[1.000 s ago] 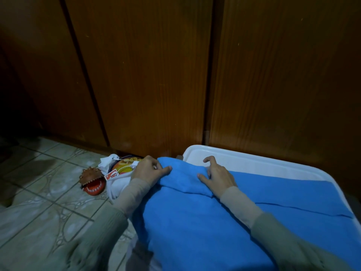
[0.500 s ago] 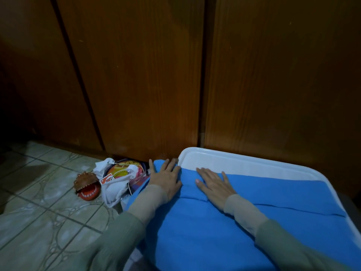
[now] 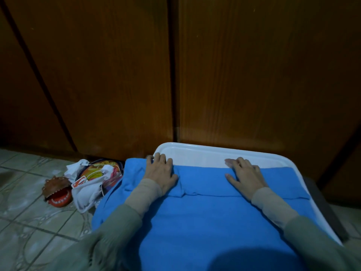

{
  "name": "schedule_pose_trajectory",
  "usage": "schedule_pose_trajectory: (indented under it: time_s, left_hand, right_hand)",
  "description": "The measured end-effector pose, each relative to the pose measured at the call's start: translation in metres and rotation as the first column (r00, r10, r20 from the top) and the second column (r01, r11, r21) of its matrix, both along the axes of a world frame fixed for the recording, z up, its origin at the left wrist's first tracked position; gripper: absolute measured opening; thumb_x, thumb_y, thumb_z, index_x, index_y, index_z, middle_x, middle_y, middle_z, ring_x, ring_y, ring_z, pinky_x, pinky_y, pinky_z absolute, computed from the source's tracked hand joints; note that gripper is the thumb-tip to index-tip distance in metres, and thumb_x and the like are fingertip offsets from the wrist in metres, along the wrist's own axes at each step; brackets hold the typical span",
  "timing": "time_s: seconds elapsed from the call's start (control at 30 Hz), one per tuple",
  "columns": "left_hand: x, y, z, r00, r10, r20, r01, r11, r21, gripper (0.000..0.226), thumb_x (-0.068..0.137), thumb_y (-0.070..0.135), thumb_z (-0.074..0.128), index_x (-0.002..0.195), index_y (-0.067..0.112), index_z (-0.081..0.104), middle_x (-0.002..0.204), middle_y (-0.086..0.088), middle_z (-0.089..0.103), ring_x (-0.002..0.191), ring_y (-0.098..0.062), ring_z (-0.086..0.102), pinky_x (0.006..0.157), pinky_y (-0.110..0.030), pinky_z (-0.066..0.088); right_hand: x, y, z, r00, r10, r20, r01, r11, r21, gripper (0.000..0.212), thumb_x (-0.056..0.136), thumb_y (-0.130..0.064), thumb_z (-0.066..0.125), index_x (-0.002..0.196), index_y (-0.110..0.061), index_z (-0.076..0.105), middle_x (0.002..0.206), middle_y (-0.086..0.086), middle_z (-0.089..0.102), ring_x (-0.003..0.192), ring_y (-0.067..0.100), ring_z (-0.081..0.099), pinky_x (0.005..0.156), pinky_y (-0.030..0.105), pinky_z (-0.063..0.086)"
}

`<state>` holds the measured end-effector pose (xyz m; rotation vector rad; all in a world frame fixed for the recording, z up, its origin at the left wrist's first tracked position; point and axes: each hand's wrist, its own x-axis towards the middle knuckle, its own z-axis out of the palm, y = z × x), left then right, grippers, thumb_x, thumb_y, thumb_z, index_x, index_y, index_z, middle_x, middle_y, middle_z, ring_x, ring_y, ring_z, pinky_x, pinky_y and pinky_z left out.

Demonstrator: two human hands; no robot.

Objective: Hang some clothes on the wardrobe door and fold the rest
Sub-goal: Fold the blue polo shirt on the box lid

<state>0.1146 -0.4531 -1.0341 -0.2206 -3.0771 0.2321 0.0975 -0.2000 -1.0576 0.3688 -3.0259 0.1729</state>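
Dark wooden wardrobe doors (image 3: pixel 254 75) fill the upper view, closed, with a tiled floor (image 3: pixel 29 222) at lower left. A white counter (image 3: pixel 195 153) stands just in front of the doors, its far rim bare. A blue cloth (image 3: pixel 205 222) covers most of it, its left edge hanging over the side, with a folded band along the far edge. The left hand (image 3: pixel 161 174) lies flat on the band's left end, fingers straight and together, gripping nothing. The right hand (image 3: pixel 246 176) presses the band further right, fingers spread and straight, tips reaching the bare rim. On the floor beside the cloth lies a white bag (image 3: pixel 88 189) of colourful items, and touching it, a red toy (image 3: pixel 56 192) with teeth.
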Motion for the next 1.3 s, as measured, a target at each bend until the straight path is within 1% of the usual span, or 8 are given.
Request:
schedule_pose_trajectory:
  time_s: [0.27, 0.53, 0.7, 0.87, 1.03, 1.1, 1.2, 1.3]
  left_hand:
    - [-0.02, 0.001, -0.007, 0.991, -0.103, -0.086, 0.104, 0.995, 0.005, 0.061, 0.06, 0.049, -0.007, 0.097, 0.018, 0.03, 0.091, 0.0, 0.034, 0.085, -0.017, 0.034, 0.083, -0.035, 0.028]
    - [-0.051, 0.016, -0.003, 0.98, -0.151, -0.131, 0.148, 0.988, -0.038, 0.085, 0.055, 0.047, -0.013, 0.115, 0.014, 0.038, 0.102, -0.004, 0.037, 0.1, -0.021, 0.038, 0.091, -0.042, 0.025]
    - [-0.08, 0.03, -0.005, 0.975, -0.191, -0.115, 0.184, 0.981, -0.066, 0.085, 0.056, 0.049, -0.011, 0.117, 0.014, 0.038, 0.108, -0.005, 0.039, 0.104, -0.022, 0.037, 0.089, -0.043, 0.026]
    - [-0.106, 0.046, -0.003, 0.954, -0.272, -0.128, 0.258, 0.959, -0.114, 0.079, 0.061, 0.05, -0.008, 0.114, 0.013, 0.038, 0.115, -0.007, 0.039, 0.107, -0.023, 0.036, 0.09, -0.043, 0.026]
    - [-0.111, 0.04, -0.017, 0.941, -0.255, -0.223, 0.246, 0.967, -0.071, 0.053, 0.072, 0.044, 0.014, 0.104, 0.013, 0.042, 0.103, -0.009, 0.049, 0.095, -0.024, 0.04, 0.083, -0.043, 0.033]
    - [-0.106, 0.04, -0.017, 0.927, -0.26, -0.271, 0.246, 0.965, -0.087, 0.038, 0.071, 0.038, 0.03, 0.099, 0.017, 0.044, 0.098, -0.009, 0.056, 0.089, -0.023, 0.045, 0.08, -0.042, 0.031]
    - [-0.093, 0.053, -0.014, 0.924, -0.289, -0.251, 0.307, 0.951, 0.037, 0.042, 0.075, 0.034, 0.029, 0.103, 0.015, 0.055, 0.107, -0.008, 0.059, 0.095, -0.026, 0.058, 0.081, -0.038, 0.025]
    - [-0.077, 0.079, -0.016, 0.92, -0.367, -0.136, 0.388, 0.902, 0.19, 0.07, 0.082, 0.047, 0.006, 0.135, 0.017, 0.041, 0.143, -0.002, 0.038, 0.132, -0.017, 0.036, 0.105, -0.038, 0.018]
  right_hand:
    - [-0.002, 0.038, 0.008, 0.996, -0.087, 0.005, 0.086, 0.987, 0.133, 0.042, 0.095, -0.057, 0.027, 0.105, -0.02, 0.044, 0.109, 0.0, 0.058, 0.104, 0.02, 0.048, 0.087, 0.033, 0.029]
    - [-0.019, 0.045, 0.026, 0.988, -0.116, -0.103, 0.144, 0.93, 0.339, 0.075, 0.086, -0.065, -0.003, 0.123, -0.018, 0.042, 0.119, 0.001, 0.052, 0.11, 0.02, 0.043, 0.096, 0.04, 0.025]
    - [-0.034, 0.057, 0.022, 0.984, -0.15, -0.096, 0.175, 0.913, 0.369, 0.062, 0.094, -0.059, 0.011, 0.127, -0.016, 0.04, 0.122, 0.004, 0.049, 0.115, 0.022, 0.041, 0.102, 0.044, 0.023]
    - [-0.048, 0.074, 0.015, 0.983, -0.133, -0.122, 0.169, 0.917, 0.361, 0.091, 0.066, -0.059, -0.024, 0.117, -0.019, 0.04, 0.112, 0.001, 0.049, 0.106, 0.021, 0.042, 0.095, 0.042, 0.023]
    - [-0.055, 0.08, 0.005, 0.94, -0.064, -0.335, 0.171, 0.939, 0.3, 0.048, 0.087, -0.051, 0.025, 0.082, -0.016, 0.057, 0.074, 0.002, 0.049, 0.068, 0.022, 0.046, 0.066, 0.037, 0.02]
    - [-0.053, 0.077, 0.006, 0.943, -0.012, -0.332, 0.108, 0.956, 0.272, 0.036, 0.084, -0.046, 0.031, 0.082, -0.018, 0.054, 0.079, 0.001, 0.051, 0.073, 0.022, 0.049, 0.071, 0.037, 0.023]
    - [-0.047, 0.071, 0.008, 0.971, 0.034, -0.236, -0.005, 0.992, 0.125, 0.026, 0.093, -0.039, 0.03, 0.1, -0.023, 0.05, 0.103, -0.004, 0.052, 0.1, 0.018, 0.05, 0.088, 0.036, 0.026]
    - [-0.041, 0.082, 0.009, 0.98, -0.052, -0.192, 0.05, 0.999, -0.017, 0.022, 0.098, -0.026, 0.036, 0.118, -0.027, 0.041, 0.122, -0.008, 0.046, 0.117, 0.013, 0.039, 0.1, 0.031, 0.025]
